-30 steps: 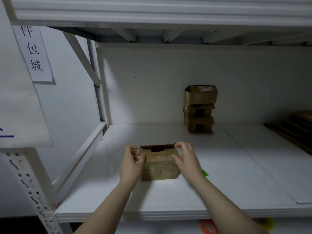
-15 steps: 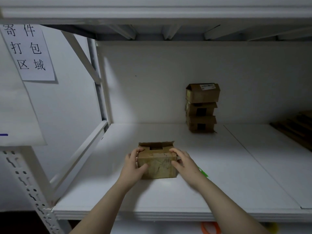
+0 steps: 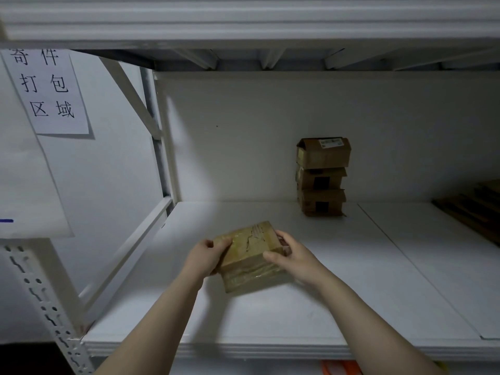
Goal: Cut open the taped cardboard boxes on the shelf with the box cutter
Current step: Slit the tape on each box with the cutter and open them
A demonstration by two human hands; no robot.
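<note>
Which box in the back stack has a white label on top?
The top box: a white label sits on its upper face. The middle box and bottom box show only dark patches on their fronts.

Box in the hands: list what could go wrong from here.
1. The box is tilted, gripped at its edges by the left hand and right hand; its glossy tape could let it slip onto the shelf.
2. No cutter is in view; groping for it risks a cut.
3. A bump might topple the three-box stack.
</note>
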